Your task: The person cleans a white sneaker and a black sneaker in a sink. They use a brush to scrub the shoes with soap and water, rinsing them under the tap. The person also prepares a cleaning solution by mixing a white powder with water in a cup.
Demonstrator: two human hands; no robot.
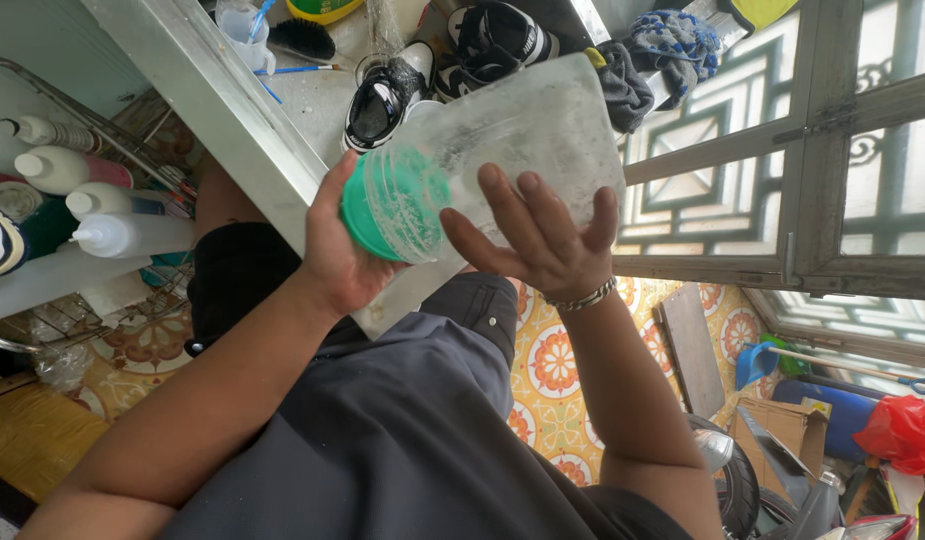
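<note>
Clear plastic jar lies tipped sideways above the table, left hand wrapped round its green lid to turn it, right hand spread open bracing its side

Black-and-white sneakers are seen lying on the wet tabletop, with a black brush just beside a blue toothbrush. A wire rack at the left is filled with white bottles. Grey and blue rags are draped by the window frame. Patterned floor tiles are shown below, near a cardboard box, a red bag and a blue dustpan.
</note>
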